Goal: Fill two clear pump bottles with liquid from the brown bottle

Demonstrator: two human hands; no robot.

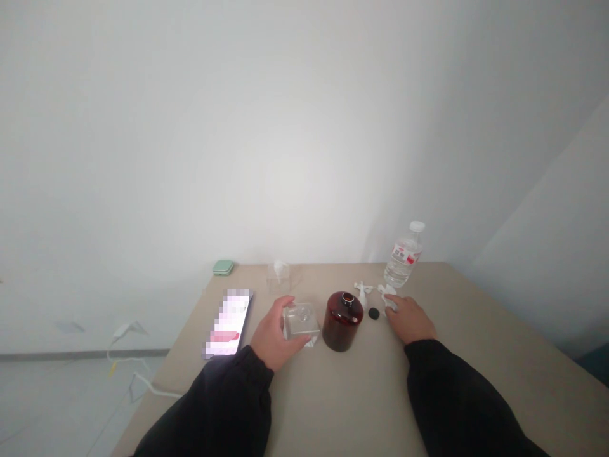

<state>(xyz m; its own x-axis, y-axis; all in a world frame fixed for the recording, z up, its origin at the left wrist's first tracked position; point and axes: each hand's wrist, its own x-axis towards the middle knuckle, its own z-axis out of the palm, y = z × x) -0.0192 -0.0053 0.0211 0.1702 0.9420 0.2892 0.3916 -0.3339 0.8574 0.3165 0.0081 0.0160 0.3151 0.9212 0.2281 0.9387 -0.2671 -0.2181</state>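
My left hand (278,336) is closed around the sides of a clear, square-shouldered bottle (301,319) that stands on the table. Right beside it is a dark red-brown round bottle (342,322) with an uncapped neck. My right hand (410,318) reaches to the right of that bottle, its fingertips closed on a white plastic piece (387,293), perhaps a pump head, partly hidden by the fingers. A similar white pump head (363,294) lies behind the brown bottle. Between the bottle and my right hand rests a small black disc (373,313).
A lit phone (229,324) lies on the left of the table (333,406). Toward the wall are a small green case (223,267), a clear container with a white top (278,279) and a water bottle (402,257). White cables (152,386) hang past the left edge.
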